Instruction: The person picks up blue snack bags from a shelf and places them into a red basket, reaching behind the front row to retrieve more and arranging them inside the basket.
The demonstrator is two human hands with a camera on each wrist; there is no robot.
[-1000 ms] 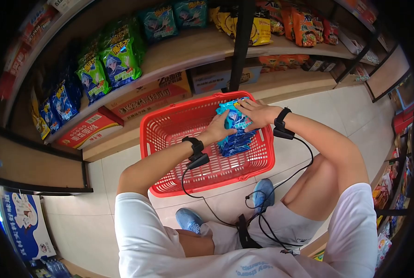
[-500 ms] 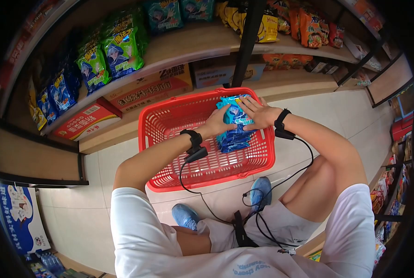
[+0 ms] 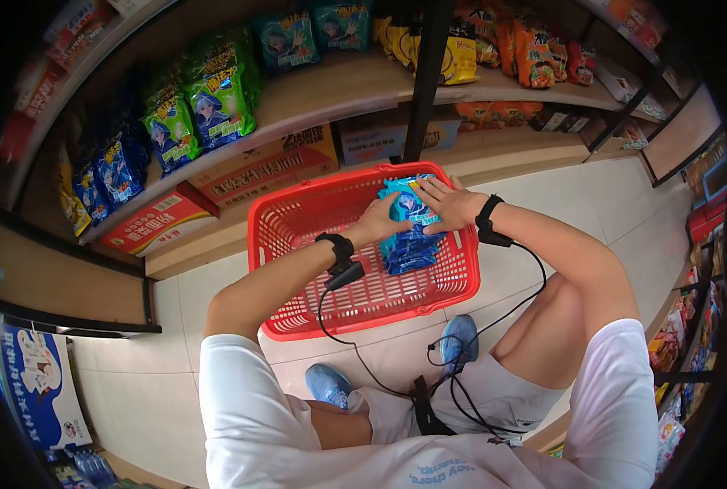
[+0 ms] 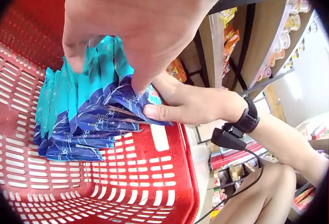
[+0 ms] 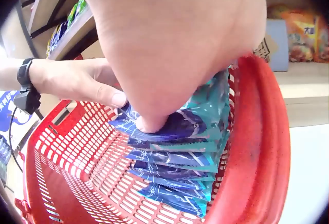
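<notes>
A stack of teal-and-blue snack packets [image 3: 410, 254] lies at the right end of a red shopping basket [image 3: 275, 330]. My left hand [image 3: 373, 220] is at the stack's left edge, holding the upper packets between thumb and fingers; its fingertips [image 4: 77, 62] reach down the side in the left wrist view. Across the top packet [image 5: 180, 126], my right hand [image 3: 459, 208] rests with fingers straight and spread. Its thumb [image 5: 150, 123] presses near that packet's blue end. Below, several more packets are layered, their ends uneven in the right wrist view.
Ahead, a shelf [image 3: 331, 85] carries green packets [image 3: 217, 106], yellow packets [image 3: 445, 57] and orange packets [image 3: 534, 57]. Cartons [image 3: 270, 167] stand beneath it, behind the basket. Cables [image 3: 363, 367] from the wrists hang before the knees. A shoe [image 3: 459, 338] is close to the basket's near side.
Both hands stay at the stack, with the fingers and the top packet shifting only slightly. The head view has tilted a little and come back.
</notes>
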